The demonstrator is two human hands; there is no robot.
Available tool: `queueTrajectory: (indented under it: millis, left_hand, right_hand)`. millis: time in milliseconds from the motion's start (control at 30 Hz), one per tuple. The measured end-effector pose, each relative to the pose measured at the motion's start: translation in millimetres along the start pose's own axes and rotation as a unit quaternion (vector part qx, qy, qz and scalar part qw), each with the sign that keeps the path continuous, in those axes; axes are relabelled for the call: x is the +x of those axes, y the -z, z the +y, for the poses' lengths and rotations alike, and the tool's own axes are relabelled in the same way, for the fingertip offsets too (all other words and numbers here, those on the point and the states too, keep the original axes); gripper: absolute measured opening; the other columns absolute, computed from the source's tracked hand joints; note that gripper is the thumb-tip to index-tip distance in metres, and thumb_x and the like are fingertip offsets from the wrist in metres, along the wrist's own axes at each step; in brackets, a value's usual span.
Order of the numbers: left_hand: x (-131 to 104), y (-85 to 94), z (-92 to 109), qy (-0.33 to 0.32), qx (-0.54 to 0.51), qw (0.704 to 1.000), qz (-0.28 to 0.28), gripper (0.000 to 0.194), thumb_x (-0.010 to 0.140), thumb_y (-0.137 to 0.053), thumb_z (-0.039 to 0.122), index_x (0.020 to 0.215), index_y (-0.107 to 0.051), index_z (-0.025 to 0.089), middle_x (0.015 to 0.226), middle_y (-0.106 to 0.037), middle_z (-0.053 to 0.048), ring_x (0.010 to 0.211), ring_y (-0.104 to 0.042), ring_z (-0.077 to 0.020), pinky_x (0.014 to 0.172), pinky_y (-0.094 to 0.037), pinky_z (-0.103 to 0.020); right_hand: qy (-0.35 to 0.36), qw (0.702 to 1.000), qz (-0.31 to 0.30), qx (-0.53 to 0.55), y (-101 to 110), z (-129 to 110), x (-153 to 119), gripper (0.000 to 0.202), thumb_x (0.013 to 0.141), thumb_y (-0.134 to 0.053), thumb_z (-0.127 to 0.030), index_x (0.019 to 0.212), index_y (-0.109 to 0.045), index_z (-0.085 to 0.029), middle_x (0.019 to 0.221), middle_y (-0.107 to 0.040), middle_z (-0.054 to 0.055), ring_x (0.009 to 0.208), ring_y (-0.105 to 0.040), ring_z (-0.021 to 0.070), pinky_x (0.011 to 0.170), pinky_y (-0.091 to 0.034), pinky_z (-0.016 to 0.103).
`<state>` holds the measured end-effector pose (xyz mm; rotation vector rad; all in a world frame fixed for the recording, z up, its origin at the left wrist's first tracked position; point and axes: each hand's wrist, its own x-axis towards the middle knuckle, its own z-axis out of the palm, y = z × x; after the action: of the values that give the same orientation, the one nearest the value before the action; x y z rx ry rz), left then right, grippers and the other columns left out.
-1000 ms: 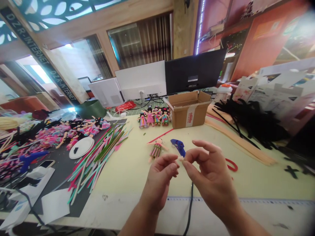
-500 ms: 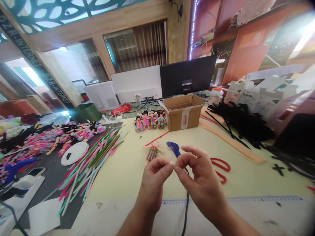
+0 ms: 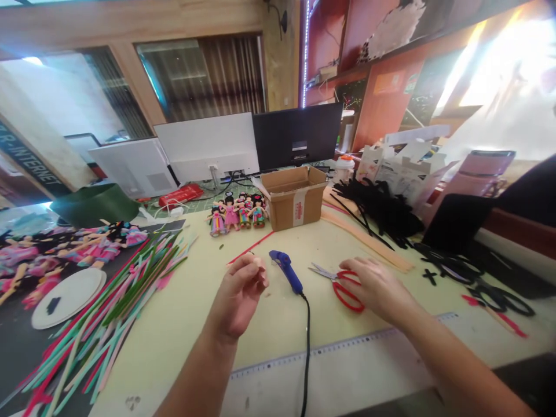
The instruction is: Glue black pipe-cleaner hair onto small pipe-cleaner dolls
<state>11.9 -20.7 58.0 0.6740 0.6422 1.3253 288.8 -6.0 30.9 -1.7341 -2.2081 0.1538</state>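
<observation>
A small pale, skin-coloured piece (image 3: 261, 270) sits pinched in the fingertips of my left hand (image 3: 237, 292), raised over the table; its exact shape is unclear. My right hand (image 3: 376, 286) has its fingers on the upper loop of the red-handled scissors (image 3: 343, 285), whose blades are slightly apart and point left. Between my hands lies a blue glue gun (image 3: 287, 271), its black cord running toward me. The doll in the striped dress seen earlier is hidden behind my left hand.
Several finished dolls (image 3: 237, 214) stand beside a cardboard box (image 3: 295, 202). Coloured pipe cleaners (image 3: 125, 295) and a white plate (image 3: 69, 296) are at left. Black pipe cleaners (image 3: 377, 211) and black scissors (image 3: 499, 298) are at right. A ruler (image 3: 339, 346) crosses the front.
My hands have parted. The right has moved away to the scissors, while the left keeps the small pale piece. My view has turned to the right.
</observation>
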Motion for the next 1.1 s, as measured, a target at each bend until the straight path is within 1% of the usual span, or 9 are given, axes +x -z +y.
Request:
queueTrajectory:
  millis: [100,367,433,533,667,733,800,933,1100]
  left_hand:
    - [8.9,2.1,-1.1,0.028,-0.067,0.997,-0.039,0.013,0.072,-0.072,0.02,0.075,-0.06,0.017,0.078,-0.052,0.002,0.067,-0.047,-0.0085,0.062,-0.039,-0.023]
    - [13.5,14.2,-5.7,0.05,-0.152,0.985,-0.057,0.017,0.073,-0.071,0.023,0.075,-0.055,0.018,0.077,-0.046,0.003,0.067,-0.043,-0.0086,0.064,-0.037,-0.024]
    - [12.8,16.4,-4.2,0.049,-0.162,0.984,-0.052,0.017,0.073,-0.071,0.023,0.074,-0.055,0.018,0.077,-0.044,0.003,0.067,-0.043,-0.0083,0.064,-0.036,-0.024]
    - [12.5,17.9,-2.7,0.048,-0.178,0.982,-0.048,0.017,0.074,-0.071,0.023,0.074,-0.055,0.018,0.076,-0.043,0.003,0.066,-0.042,-0.0081,0.064,-0.036,-0.025]
    - [13.5,18.7,-4.0,0.05,-0.186,0.98,-0.048,0.016,0.074,-0.07,0.022,0.074,-0.054,0.018,0.076,-0.042,0.003,0.066,-0.041,-0.0084,0.064,-0.035,-0.025]
    - [14.0,19.3,-4.7,0.049,-0.19,0.979,-0.053,0.015,0.076,-0.068,0.021,0.074,-0.054,0.018,0.076,-0.042,0.003,0.065,-0.041,-0.0083,0.064,-0.035,-0.025]
    - [14.4,20.0,-4.8,0.048,-0.192,0.979,-0.055,0.013,0.077,-0.066,0.02,0.075,-0.053,0.017,0.076,-0.042,0.003,0.065,-0.04,-0.0083,0.065,-0.035,-0.025]
    - [15.4,21.5,-4.5,0.042,-0.194,0.979,-0.055,0.012,0.079,-0.063,0.019,0.074,-0.052,0.017,0.076,-0.043,0.002,0.065,-0.04,-0.0088,0.065,-0.035,-0.026]
    - [15.7,23.1,-5.9,0.055,-0.209,0.975,-0.046,0.007,0.082,-0.059,0.017,0.076,-0.055,0.016,0.075,-0.047,0.002,0.066,-0.043,-0.0094,0.067,-0.037,-0.027]
  right_hand:
    - [-0.009,0.996,-0.066,-0.057,-18.5,17.4,1.0,0.025,0.084,-0.053,-0.031,0.1,-0.066,-0.016,0.093,-0.069,0.013,0.091,-0.062,0.0283,0.077,-0.046,0.037]
    - [-0.021,0.993,-0.079,-0.089,-42.0,22.6,14.2,0.028,0.08,-0.051,-0.025,0.102,-0.066,-0.018,0.087,-0.066,0.013,0.08,-0.065,0.0284,0.066,-0.046,0.035]
    - [-0.043,0.995,-0.085,-0.019,-37.8,28.2,16.9,0.028,0.077,-0.055,-0.025,0.102,-0.066,-0.019,0.091,-0.066,0.012,0.078,-0.065,0.027,0.065,-0.048,0.036]
    - [-0.064,0.976,-0.083,0.192,-22.3,29.0,20.3,0.035,0.081,-0.056,-0.032,0.113,-0.063,-0.021,0.09,-0.066,0.01,0.068,-0.065,0.0222,0.055,-0.051,0.032]
    - [0.009,0.923,-0.087,0.375,7.2,-4.8,30.1,0.039,0.094,-0.042,-0.045,0.126,-0.058,-0.029,0.09,-0.065,0.01,0.065,-0.063,0.0178,0.041,-0.044,0.024]
    - [0.092,0.914,-0.08,0.388,18.3,-33.5,38.5,0.039,0.094,-0.044,-0.046,0.125,-0.06,-0.029,0.097,-0.064,0.009,0.065,-0.061,0.0159,0.044,-0.048,0.024]
    - [0.155,0.901,-0.081,0.398,22.7,-61.9,47.0,0.043,0.089,-0.054,-0.044,0.13,-0.056,-0.029,0.106,-0.061,0.008,0.077,-0.063,0.0178,0.061,-0.055,0.029]
    - [0.198,0.887,-0.074,0.41,13.0,-97.6,55.5,0.041,0.086,-0.061,-0.03,0.128,-0.057,-0.031,0.12,-0.056,0.006,0.1,-0.061,0.0207,0.084,-0.054,0.032]
    - [0.195,0.884,-0.073,0.418,-6.0,-101.9,52.3,0.044,0.087,-0.057,-0.022,0.13,-0.055,-0.034,0.115,-0.057,0.005,0.082,-0.062,0.0148,0.068,-0.055,0.026]
